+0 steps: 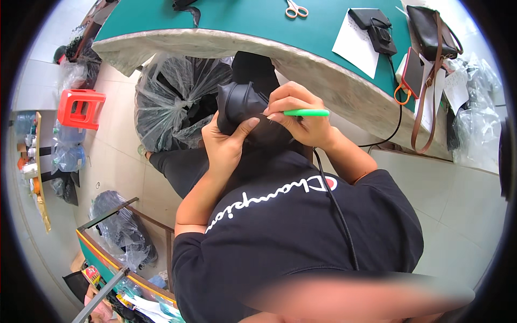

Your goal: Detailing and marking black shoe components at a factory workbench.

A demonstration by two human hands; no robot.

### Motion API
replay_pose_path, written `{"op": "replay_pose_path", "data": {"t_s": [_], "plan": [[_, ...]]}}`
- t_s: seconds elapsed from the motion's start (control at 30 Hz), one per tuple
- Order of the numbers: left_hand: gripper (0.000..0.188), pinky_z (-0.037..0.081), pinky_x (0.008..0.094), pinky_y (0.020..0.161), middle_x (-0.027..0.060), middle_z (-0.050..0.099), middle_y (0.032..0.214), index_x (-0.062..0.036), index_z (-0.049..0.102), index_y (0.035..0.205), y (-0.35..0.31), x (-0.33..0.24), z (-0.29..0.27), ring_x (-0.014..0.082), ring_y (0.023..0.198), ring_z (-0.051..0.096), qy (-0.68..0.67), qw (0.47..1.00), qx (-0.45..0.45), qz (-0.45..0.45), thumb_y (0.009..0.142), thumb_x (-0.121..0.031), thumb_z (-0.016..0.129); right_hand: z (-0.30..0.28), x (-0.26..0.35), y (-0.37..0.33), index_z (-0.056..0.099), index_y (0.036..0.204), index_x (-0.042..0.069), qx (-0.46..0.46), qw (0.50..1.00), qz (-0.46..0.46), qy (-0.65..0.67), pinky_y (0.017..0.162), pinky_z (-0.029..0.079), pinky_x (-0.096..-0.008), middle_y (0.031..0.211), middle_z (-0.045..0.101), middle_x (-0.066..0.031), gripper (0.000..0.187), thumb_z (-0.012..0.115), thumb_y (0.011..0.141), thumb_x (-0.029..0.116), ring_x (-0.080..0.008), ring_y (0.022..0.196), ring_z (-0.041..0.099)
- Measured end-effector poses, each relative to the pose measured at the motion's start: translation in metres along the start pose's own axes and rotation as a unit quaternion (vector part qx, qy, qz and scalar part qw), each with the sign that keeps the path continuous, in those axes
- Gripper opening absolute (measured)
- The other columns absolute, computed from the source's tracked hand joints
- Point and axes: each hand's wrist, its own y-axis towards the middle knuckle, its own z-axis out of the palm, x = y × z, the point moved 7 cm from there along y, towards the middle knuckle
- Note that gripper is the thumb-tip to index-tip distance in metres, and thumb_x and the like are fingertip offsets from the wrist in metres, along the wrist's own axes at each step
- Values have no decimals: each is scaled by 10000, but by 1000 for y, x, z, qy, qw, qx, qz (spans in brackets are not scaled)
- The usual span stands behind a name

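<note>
A red stool [81, 109] stands on the floor at far left. To its right, a clear plastic bag [153, 107] with black contents sits beside the person's leg. The left hand [223, 144] is closed around the lower left side of the ribbed black part [239, 105], thumb on its near face. The part is held above the lap, in front of the counter [242, 20]. Scissors [297, 9] lie on the counter. The right hand [300, 114] grips a green-handled tool [308, 113] at the part's right side; tip contact cannot be determined. Farther right, a black device [378, 32] overlaps a white sheet [353, 47], followed by a black bag [428, 29].
</note>
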Motion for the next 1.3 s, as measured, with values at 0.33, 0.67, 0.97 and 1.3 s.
{"op": "replay_pose_path", "data": {"t_s": [0.33,0.67,0.97,1.3], "plan": [[260,499,231,731,66,666,957,40,628,1004,2,-12,13,95,811,607,-61,996,40,-42,768,14,733,-28,-6,9,625,866,-16,-105,989,-73,-69,664,558,-310,882,664,-161,73,591,826,-67,-248,796,671],[386,480,291,844,85,649,999,19,587,1100,5,-4,13,156,941,606,-163,968,157,-109,827,-223,713,-16,2,16,608,885,-23,-20,994,-26,101,661,535,-313,888,661,-206,130,588,910,102,-239,759,665],[318,386,393,981,270,479,1320,62,634,1022,11,-10,11,383,1249,452,-336,912,234,-30,914,-224,546,-82,-25,2,519,938,-22,-455,885,-31,92,728,539,-353,880,634,-158,177,501,972,151,-239,767,638],[919,483,484,885,266,640,907,52,595,1018,0,11,29,384,800,651,-368,846,298,-243,844,-758,198,-8,-23,11,538,942,16,-121,912,151,363,678,472,-274,899,636,-163,217,515,967,230,-189,794,606]]}}
